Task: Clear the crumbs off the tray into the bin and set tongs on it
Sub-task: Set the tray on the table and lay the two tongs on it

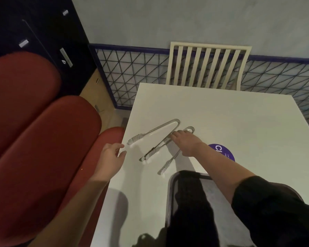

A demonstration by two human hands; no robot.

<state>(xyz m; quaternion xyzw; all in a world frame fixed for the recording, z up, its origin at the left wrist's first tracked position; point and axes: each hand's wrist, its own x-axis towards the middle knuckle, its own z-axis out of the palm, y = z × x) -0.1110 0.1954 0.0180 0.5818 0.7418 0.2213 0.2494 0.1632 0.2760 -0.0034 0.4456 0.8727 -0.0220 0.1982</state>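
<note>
Two metal tongs lie on the white table. The larger tongs sit spread open, bend pointing away from me. The smaller tongs run beneath my right hand, which lies palm down on them with fingertips where the two pairs meet; whether it grips them is hidden. My left hand hovers open at the table's left edge, just short of the larger tongs' tip. A dark glossy tray sits at the near edge, under my right forearm; I can make out no crumbs on it.
A round purple sticker is on the table right of my hand. A cream slatted chair stands at the far edge before a wire-mesh barrier. Red padded seating fills the left, with a dark cabinet behind.
</note>
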